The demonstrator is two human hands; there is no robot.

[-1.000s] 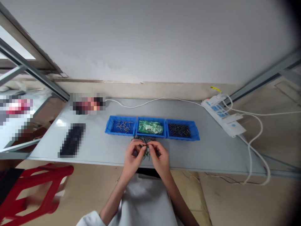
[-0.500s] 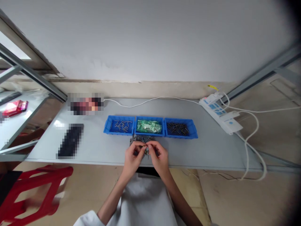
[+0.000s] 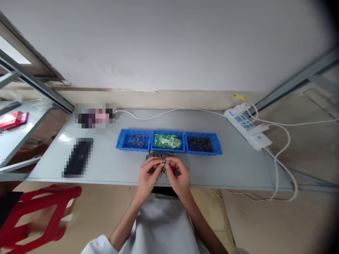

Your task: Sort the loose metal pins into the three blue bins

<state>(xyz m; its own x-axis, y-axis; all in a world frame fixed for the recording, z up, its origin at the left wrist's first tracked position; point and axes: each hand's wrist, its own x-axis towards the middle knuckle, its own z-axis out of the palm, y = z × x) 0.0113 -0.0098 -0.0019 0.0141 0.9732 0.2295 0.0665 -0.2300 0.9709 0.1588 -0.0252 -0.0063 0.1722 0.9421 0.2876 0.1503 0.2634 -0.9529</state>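
My left hand (image 3: 147, 175) pinches a small gold-coloured metal piece (image 3: 162, 163) between thumb and forefinger. Close beside it, my right hand (image 3: 180, 175) is also closed in a pinch, its fingertips almost meeting the left ones; what it holds is too small to name. Under and just beyond both hands lies a pile of dark, thin metal pins or screws (image 3: 160, 154), partly hidden by the fingers. Behind the pile stand three blue bins in a row: the left bin (image 3: 120, 143) with loose silvery pins, the middle bin (image 3: 169, 150) with green-and-clear packets, the right bin (image 3: 217, 146) with dark pins.
The grey table (image 3: 106, 162) runs along a wall. A white power strip (image 3: 247, 128) with cables lies at the right. Two blurred-out items, one a dark rectangle (image 3: 78, 157), are on the left. A red stool (image 3: 50, 211) stands below the left edge.
My fingertips have drawn slightly apart, and the gold-coloured piece now shows more plainly in the left ones. The bins and pile stay put; the view has shifted a little.
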